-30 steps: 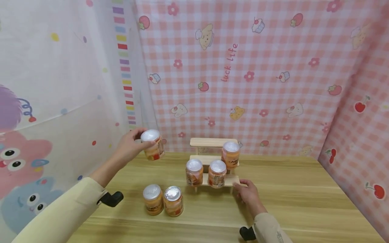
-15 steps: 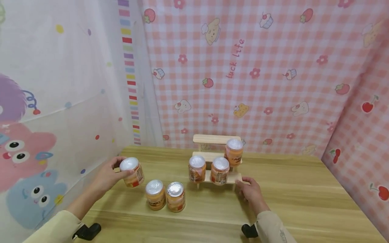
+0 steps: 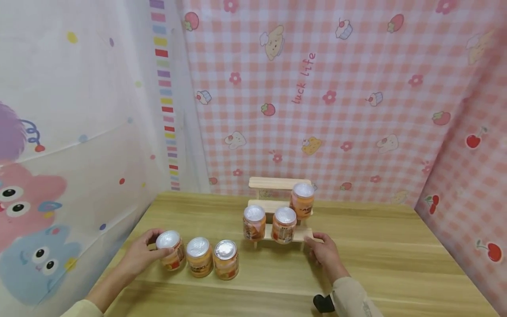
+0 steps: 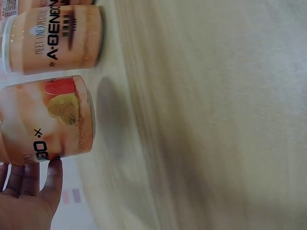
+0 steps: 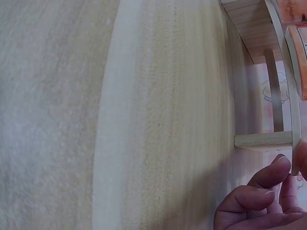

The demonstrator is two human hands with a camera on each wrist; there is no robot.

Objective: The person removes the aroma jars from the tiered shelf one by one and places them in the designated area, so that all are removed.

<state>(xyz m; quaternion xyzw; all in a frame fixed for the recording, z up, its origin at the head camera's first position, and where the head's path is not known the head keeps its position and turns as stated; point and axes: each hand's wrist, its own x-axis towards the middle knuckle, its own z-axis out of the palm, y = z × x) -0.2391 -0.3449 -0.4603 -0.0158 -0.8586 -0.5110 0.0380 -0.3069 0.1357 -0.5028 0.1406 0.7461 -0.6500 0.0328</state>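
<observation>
My left hand [image 3: 139, 254] grips an orange can with a silver lid [image 3: 170, 252], thumb on the near side, at the left of the table. In the left wrist view this can [image 4: 53, 120] is close over the table, its shadow beside its base. Right of it stand two like cans, a middle one [image 3: 200, 259] and a right one [image 3: 226, 262]. My right hand [image 3: 325, 253] pinches the right end of the small wooden step rack's [image 3: 303, 235] lowest board, thumb above and fingers below in the right wrist view. Two cans stand on that board, and one can [image 3: 303, 203] on the step above.
The rack's top board [image 3: 273, 183] bears no can. A pink checked cloth [image 3: 356, 123] hangs behind the wooden table [image 3: 380, 255], with a white printed cloth [image 3: 99, 132] along the left side.
My left hand has carried its can from up beside the rack leftward and down to the left end of the two table cans. The right hand keeps its place on the rack.
</observation>
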